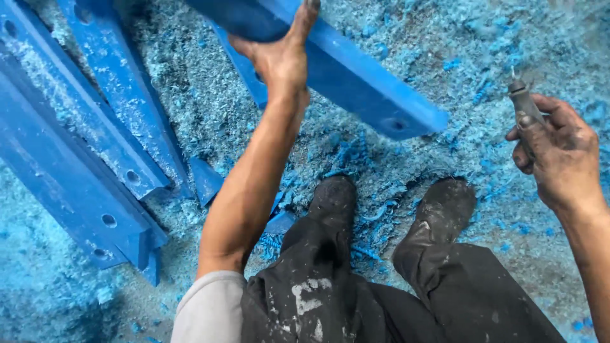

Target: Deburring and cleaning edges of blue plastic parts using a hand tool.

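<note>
My left hand (283,54) grips the near edge of a long blue plastic bar (362,86) and holds it lifted off the floor, slanting from the top centre down to the right. Its free end, with a round hole, hangs near the middle of the view. My right hand (559,149) is closed on a small grey hand tool (524,101) with a thin metal tip pointing up, held at the right edge, apart from the bar.
Several more blue bars with holes (82,146) lie stacked on the left. Blue shavings (445,51) cover the floor all around. My two black shoes (333,200) and dark, paint-marked trousers stand at the bottom centre.
</note>
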